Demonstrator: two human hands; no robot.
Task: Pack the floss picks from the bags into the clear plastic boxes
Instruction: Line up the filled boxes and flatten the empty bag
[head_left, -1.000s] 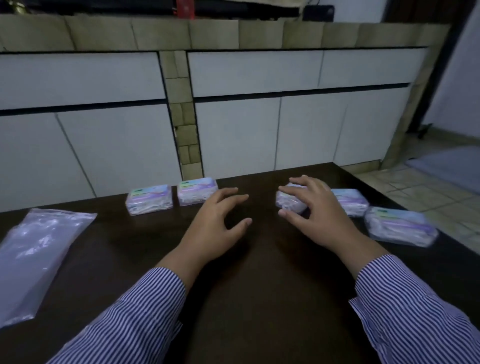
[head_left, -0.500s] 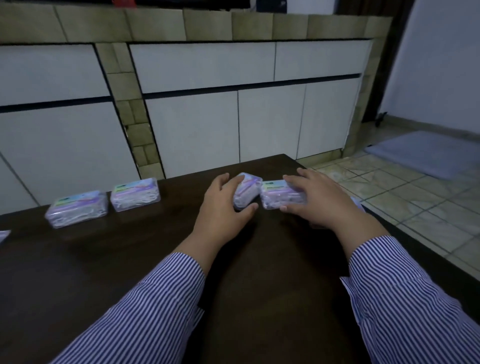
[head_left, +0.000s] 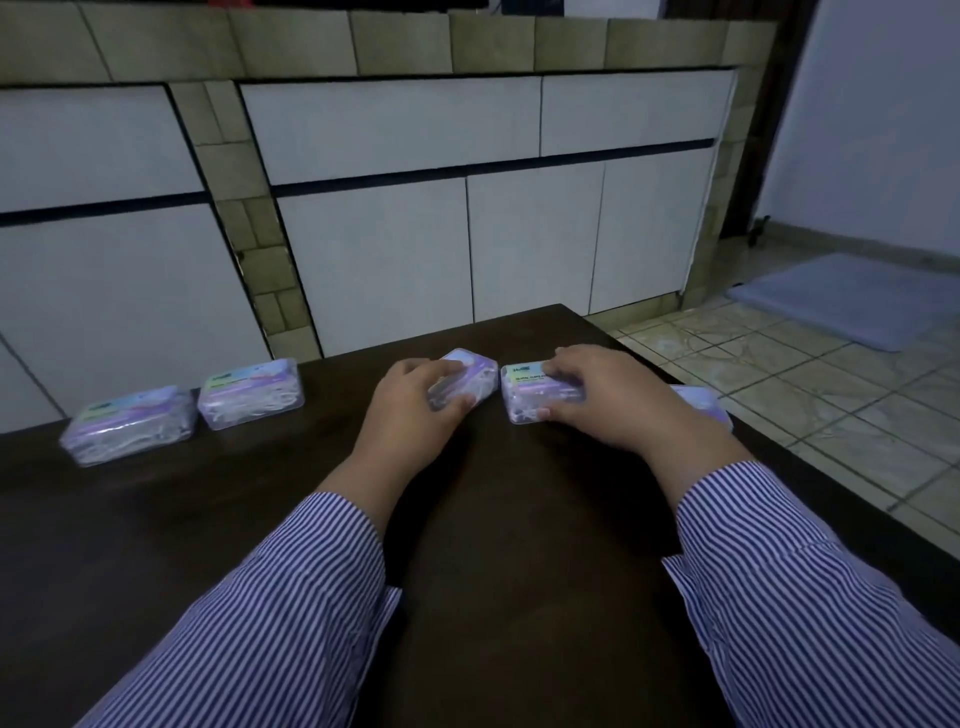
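We are holding two clear plastic boxes of floss picks near the far edge of the dark table (head_left: 519, 519), one in each hand. The tilted box (head_left: 467, 382) is sitting in our left hand (head_left: 415, 415), fingers over its top and thumb curling against its near side, its long axis running away to the right. Just right of it, barely apart, the flat box (head_left: 530, 392) is lying with its long axis across us, and our right hand (head_left: 602, 400) is gripping its right end. A third box (head_left: 701, 402) is peeking out beyond that wrist. Well left of the tilted box, two more boxes (head_left: 130, 423) (head_left: 252, 392) are lying side by side, nearer our left hand. No bag is showing, so we are judging these boxes already filled.
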